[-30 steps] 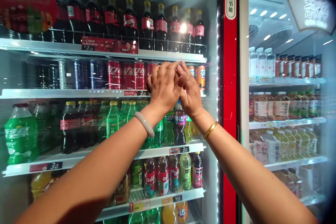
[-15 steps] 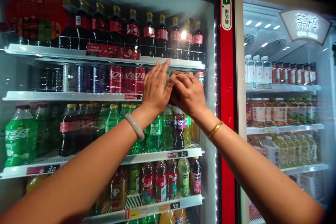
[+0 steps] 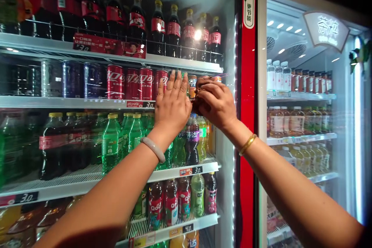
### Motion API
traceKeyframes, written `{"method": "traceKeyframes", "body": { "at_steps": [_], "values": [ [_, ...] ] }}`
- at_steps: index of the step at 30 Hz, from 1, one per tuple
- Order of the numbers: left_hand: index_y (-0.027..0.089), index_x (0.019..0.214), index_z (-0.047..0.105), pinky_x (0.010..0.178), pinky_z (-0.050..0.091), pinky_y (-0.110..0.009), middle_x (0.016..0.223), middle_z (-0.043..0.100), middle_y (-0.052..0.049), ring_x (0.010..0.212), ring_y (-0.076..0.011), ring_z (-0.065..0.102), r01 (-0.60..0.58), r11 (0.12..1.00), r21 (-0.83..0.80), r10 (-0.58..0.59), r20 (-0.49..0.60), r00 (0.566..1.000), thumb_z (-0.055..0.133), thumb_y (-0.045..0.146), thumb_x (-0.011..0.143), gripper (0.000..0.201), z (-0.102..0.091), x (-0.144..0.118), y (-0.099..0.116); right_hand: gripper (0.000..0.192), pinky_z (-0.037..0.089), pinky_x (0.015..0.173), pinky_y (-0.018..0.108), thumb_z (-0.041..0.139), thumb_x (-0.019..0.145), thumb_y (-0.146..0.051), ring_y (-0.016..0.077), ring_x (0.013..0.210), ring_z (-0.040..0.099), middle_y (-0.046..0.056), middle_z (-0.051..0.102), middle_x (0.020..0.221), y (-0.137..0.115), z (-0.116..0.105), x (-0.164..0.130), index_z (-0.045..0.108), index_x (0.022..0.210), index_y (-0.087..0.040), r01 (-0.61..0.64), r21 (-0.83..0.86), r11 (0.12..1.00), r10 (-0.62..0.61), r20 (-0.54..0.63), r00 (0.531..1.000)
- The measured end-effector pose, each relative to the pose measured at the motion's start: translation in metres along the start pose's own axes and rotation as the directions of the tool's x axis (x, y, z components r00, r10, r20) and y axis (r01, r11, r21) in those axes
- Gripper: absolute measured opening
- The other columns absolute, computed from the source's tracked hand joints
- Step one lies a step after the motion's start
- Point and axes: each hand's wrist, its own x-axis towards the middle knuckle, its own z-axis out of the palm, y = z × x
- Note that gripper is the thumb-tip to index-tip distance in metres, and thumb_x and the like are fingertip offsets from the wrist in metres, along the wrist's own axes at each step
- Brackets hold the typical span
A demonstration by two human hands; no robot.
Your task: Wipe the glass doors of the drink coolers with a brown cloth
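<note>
Two hands are up at the second shelf (image 3: 72,103) of the open red-framed cooler (image 3: 247,85). The left hand (image 3: 172,105) is flat, fingers straight and pointing up, laid against the cans at the right end of the row, just past the red cola cans (image 3: 130,83). The right hand (image 3: 216,102) is curled, fingers wrapped over a dark can (image 3: 200,83) at the far right of that shelf, next to an orange can (image 3: 192,85); how firmly it grips, I cannot tell. The two hands touch at the thumbs. A pale bangle (image 3: 153,149) sits on the left wrist, a gold bangle (image 3: 247,144) on the right. Below the hands, green bottles (image 3: 116,141) and a purple-labelled bottle (image 3: 192,139) stand on the third shelf. To the right, a second cooler (image 3: 305,124) holds tea bottles behind glass.
</note>
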Motion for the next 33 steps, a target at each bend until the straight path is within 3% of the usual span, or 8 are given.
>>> {"method": "traceKeyframes", "body": {
  "at_steps": [6, 10, 13, 17, 21, 25, 29, 33],
  "values": [
    [0.029, 0.168, 0.020, 0.136, 0.002, -0.057, 0.176, 0.021, -0.004, 0.164, -0.0250, 0.013, -0.040, 0.998, 0.047, 0.038, 0.051, 0.998, 0.045, 0.024, 0.098, 0.075, 0.008, -0.009, 0.008, 0.023, 0.051, 0.105, 0.055, 0.059, 0.086, -0.021, 0.0309, 0.116, 0.062, 0.007, 0.070, 0.118, 0.011, 0.006, 0.017, 0.070, 0.104, -0.027, -0.275, -0.038, 0.961, 0.269, -0.111, 0.957],
    [0.026, 0.169, 0.019, 0.136, 0.003, -0.056, 0.176, 0.018, -0.005, 0.164, -0.0252, 0.012, -0.054, 0.997, 0.054, 0.050, 0.079, 0.996, 0.046, 0.022, 0.096, 0.077, 0.008, -0.016, 0.010, 0.020, 0.052, 0.108, 0.049, 0.057, 0.093, -0.021, 0.0267, 0.120, 0.061, 0.006, 0.071, 0.121, -0.013, 0.006, 0.004, 0.069, 0.107, -0.027, -0.096, 0.016, 0.995, 0.097, -0.058, 0.994],
    [0.023, 0.168, 0.020, 0.136, 0.002, -0.054, 0.176, 0.019, -0.007, 0.164, -0.0249, 0.012, -0.058, 0.995, 0.077, 0.050, 0.107, 0.993, 0.045, 0.022, 0.098, 0.075, 0.008, -0.026, 0.015, 0.019, 0.055, 0.106, 0.045, 0.061, 0.093, -0.023, 0.0245, 0.122, 0.062, 0.004, 0.072, 0.121, 0.000, -0.011, -0.027, 0.069, 0.108, -0.030, 0.086, 0.040, 0.995, -0.085, -0.033, 0.996],
    [0.021, 0.169, 0.016, 0.136, 0.002, -0.051, 0.176, 0.017, -0.007, 0.165, -0.0237, 0.010, -0.078, 0.992, 0.101, 0.061, 0.160, 0.985, 0.040, 0.022, 0.101, 0.072, 0.006, -0.038, 0.023, 0.018, 0.057, 0.098, 0.050, 0.067, 0.087, -0.025, 0.0272, 0.113, 0.067, 0.004, 0.071, 0.117, 0.034, -0.024, -0.047, 0.069, 0.104, -0.029, -0.043, -0.014, 0.999, 0.042, -0.076, 0.996],
    [0.018, 0.169, 0.017, 0.136, 0.002, -0.051, 0.176, 0.015, -0.007, 0.165, -0.0242, 0.008, -0.051, 0.989, 0.137, 0.026, 0.177, 0.984, 0.038, 0.022, 0.102, 0.070, 0.005, -0.042, 0.028, 0.023, 0.054, 0.101, 0.054, 0.071, 0.085, -0.025, 0.0301, 0.116, 0.065, 0.006, 0.069, 0.121, 0.019, -0.007, -0.037, 0.068, 0.108, -0.027, -0.257, 0.010, 0.966, 0.254, -0.192, 0.948],
    [0.016, 0.168, 0.021, 0.136, 0.002, -0.052, 0.176, 0.015, -0.008, 0.165, -0.0255, 0.008, -0.055, 0.981, 0.184, 0.019, 0.191, 0.981, 0.039, 0.023, 0.103, 0.067, 0.007, -0.050, 0.033, 0.025, 0.055, 0.106, 0.050, 0.066, 0.089, -0.018, 0.0266, 0.122, 0.063, 0.004, 0.068, 0.121, -0.016, -0.004, -0.050, 0.065, 0.110, -0.031, -0.051, 0.102, 0.993, 0.064, -0.125, 0.990],
    [0.017, 0.168, 0.021, 0.136, 0.002, -0.052, 0.176, 0.014, -0.008, 0.165, -0.0246, 0.007, -0.086, 0.979, 0.184, 0.044, 0.218, 0.975, 0.040, 0.024, 0.104, 0.067, 0.010, -0.066, 0.037, 0.034, 0.059, 0.106, 0.047, 0.071, 0.087, -0.018, 0.0258, 0.123, 0.063, 0.003, 0.070, 0.120, -0.002, -0.031, -0.082, 0.062, 0.118, -0.030, 0.181, 0.134, 0.974, -0.181, -0.012, 0.983],
    [0.017, 0.169, 0.017, 0.136, 0.001, -0.050, 0.176, 0.015, -0.007, 0.165, -0.0227, 0.008, -0.094, 0.981, 0.172, 0.055, 0.219, 0.974, 0.039, 0.024, 0.104, 0.069, 0.012, -0.076, 0.040, 0.031, 0.060, 0.097, 0.048, 0.072, 0.084, -0.018, 0.0261, 0.113, 0.067, 0.004, 0.069, 0.118, 0.020, -0.039, -0.083, 0.065, 0.112, -0.029, 0.033, 0.046, 0.998, -0.031, -0.045, 0.998]
  ]
}}
